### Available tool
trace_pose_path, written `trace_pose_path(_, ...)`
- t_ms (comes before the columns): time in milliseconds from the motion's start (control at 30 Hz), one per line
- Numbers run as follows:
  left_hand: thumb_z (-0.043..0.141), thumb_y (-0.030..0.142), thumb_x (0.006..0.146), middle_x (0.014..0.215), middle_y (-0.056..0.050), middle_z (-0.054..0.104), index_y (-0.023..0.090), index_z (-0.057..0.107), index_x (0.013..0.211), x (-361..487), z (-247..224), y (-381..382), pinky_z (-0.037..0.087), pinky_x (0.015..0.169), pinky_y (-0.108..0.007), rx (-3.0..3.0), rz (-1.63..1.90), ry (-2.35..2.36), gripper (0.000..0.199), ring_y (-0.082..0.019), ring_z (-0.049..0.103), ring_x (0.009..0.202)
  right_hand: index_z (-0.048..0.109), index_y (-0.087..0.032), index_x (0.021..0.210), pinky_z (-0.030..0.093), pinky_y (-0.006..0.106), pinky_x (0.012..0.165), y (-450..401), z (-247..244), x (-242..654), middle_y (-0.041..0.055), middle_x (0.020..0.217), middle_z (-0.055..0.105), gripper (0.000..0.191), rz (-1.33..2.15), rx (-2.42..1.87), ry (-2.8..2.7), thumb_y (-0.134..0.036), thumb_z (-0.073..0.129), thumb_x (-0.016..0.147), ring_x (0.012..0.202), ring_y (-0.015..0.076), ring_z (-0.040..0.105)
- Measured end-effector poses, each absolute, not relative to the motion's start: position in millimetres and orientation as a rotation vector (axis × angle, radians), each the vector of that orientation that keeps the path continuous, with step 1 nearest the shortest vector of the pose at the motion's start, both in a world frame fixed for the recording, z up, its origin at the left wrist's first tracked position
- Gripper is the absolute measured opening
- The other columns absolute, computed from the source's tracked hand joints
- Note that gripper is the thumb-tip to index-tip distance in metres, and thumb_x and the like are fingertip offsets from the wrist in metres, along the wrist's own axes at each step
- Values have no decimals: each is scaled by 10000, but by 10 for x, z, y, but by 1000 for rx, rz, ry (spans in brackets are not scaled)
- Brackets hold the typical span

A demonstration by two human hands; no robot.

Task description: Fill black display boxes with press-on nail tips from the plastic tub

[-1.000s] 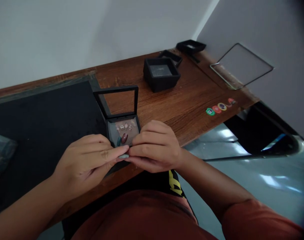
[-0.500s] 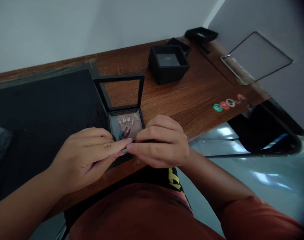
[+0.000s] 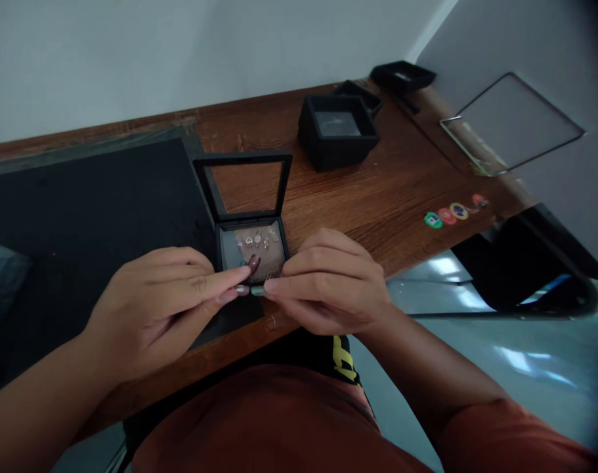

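Observation:
A small black display case point(image 3: 218, 253) stands on the table before me, its framed see-through lid point(image 3: 287, 187) raised. Several tiny silvery charms point(image 3: 257, 240) lie in its base, along with a glossy brown false nail point(image 3: 254, 263). A teal piece beside it is mostly covered by my left fingertip. At the case's front edge, my left hand point(image 3: 155, 305) pinches a red and silvery false nail point(image 3: 240, 290) between thumb and finger. My right hand point(image 3: 331, 282) is closed on a pale green false nail point(image 3: 258, 291), close to the other one. Its lower fingers are partly hidden.
Stacked black boxes point(image 3: 335, 154) stand on the wooden table behind the case, and another black tray point(image 3: 402, 75) is in the far corner. A black mat point(image 3: 82, 217) covers the left side, with a plastic bag point(image 3: 0, 282) on it. Round stickers point(image 3: 446, 215) and a wire frame point(image 3: 512, 73) are at right.
My hands have drawn slightly apart, so the red and silvery nail and the green nail show more plainly. My left finger now covers most of the teal piece. The view has shifted slightly.

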State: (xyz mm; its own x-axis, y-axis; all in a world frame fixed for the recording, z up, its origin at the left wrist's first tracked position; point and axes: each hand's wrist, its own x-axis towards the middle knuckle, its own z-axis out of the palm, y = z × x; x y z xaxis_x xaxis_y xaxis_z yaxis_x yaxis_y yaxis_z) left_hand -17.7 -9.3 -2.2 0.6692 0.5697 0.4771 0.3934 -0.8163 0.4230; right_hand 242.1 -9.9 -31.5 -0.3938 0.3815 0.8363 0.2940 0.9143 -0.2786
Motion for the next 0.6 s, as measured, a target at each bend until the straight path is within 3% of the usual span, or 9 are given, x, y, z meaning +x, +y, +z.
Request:
trace_pose_path(200,703,148,980,852,60,812,411,785,1285,-218,99,-142,617,742,-348,2416,1040,1119,411,-161,767,788,726,-191,870,482,298,669,-94,-284,2398,8,775,734,83,120,-824,-1882,-114,756,875,674,129,639)
trace_pose_path(400,722,220,975,869,52,831,374,835,1154,-220,83,-142,610,739,-357,2392,1075,1297,262,-169,773,792,712,-213,764,423,339,671,-101,-293,2386,-21,761,739,157,29,-917,-2084,-139,686,900,681,140,609)
trace_pose_path(600,750,218,965,884,66,834,338,829,1153,-258,42,-130,570,721,-309,2459,1043,1273,236,-139,762,810,749,-199,792,365,366,673,-97,-283,2409,-16,769,737,116,111,-914,-2181,-149,696,882,691,151,605)
